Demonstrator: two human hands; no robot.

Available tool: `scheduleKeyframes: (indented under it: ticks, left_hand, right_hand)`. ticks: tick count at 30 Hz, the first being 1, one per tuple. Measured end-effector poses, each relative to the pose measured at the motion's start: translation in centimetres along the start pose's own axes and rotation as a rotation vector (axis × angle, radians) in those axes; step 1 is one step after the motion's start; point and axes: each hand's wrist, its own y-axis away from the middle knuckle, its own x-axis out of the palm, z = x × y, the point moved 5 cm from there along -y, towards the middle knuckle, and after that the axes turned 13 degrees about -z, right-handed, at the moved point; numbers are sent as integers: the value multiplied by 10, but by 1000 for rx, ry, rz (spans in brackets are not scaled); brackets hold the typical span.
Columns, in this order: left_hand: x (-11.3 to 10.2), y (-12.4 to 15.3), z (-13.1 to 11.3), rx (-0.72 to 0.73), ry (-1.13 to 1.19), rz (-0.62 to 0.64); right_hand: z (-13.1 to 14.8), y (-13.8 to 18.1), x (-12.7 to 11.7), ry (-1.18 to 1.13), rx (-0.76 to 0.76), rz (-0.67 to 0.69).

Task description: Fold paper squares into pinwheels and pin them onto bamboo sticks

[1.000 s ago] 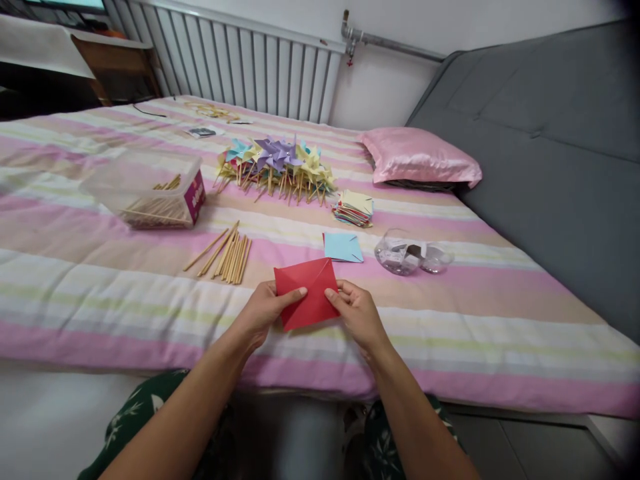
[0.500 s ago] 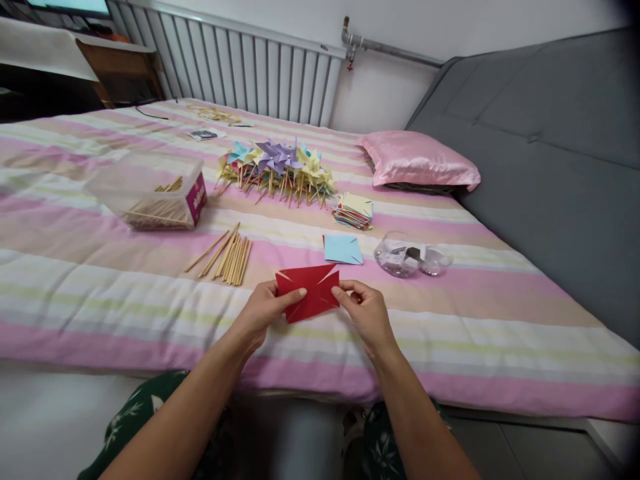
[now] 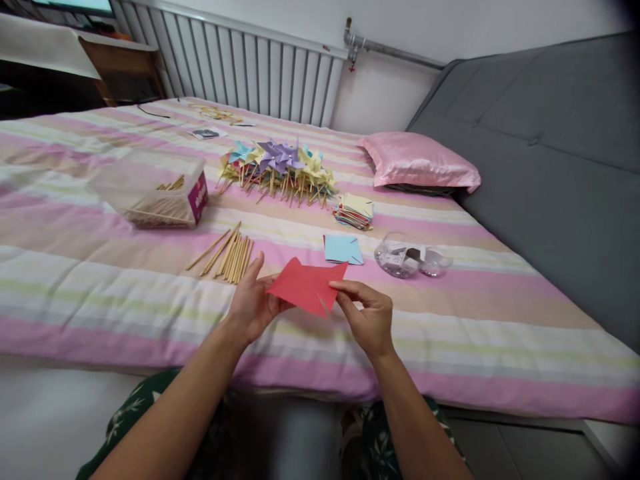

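A square of red paper [image 3: 307, 287] with slits cut in from its corners is held up over the near side of the bed. My right hand [image 3: 367, 313] pinches its right edge between thumb and fingers. My left hand [image 3: 255, 300] is open at the left edge, thumb raised clear and fingers partly hidden beneath the paper. Just beyond lies a light blue slit paper square [image 3: 343, 249] with a bit of red showing under it. Thin wooden sticks [image 3: 233, 257] lie loose to the left of my left hand.
Several paper pinwheels [image 3: 280, 163] on sticks lie farther back, beside a stack of coloured squares [image 3: 355, 210]. A clear plastic box [image 3: 145, 193] of sticks stands left. An open transparent container [image 3: 405, 257] with small items sits right. Behind are a pink pillow [image 3: 417, 160] and grey headboard [image 3: 540, 133].
My left thumb has lifted off the red paper, and the left hand has opened. The sheet has turned and tilted, showing a brighter face. My right hand still pinches its right side.
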Motion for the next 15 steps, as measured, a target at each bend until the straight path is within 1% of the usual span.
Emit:
scheduleKeyframes:
  ticks: [2,6,8,11,15]
  left_hand:
    - [1,2,-2,1,11,43]
    - [-2,2,-5,92,-31,7]
    - [0,3,-5,137,-84,24]
    - [1,2,0,125,-153,46]
    - [-5,2,3,105,-162,6]
  right_hand:
    - [1,-1,1,20,-33,38]
    - [-2,-1,3,50,-37,76]
    - [-3,0,4,58,-37,82]
    - [-4,1,6,60,-40,101]
    - [-1,2,8,53,-32,162]
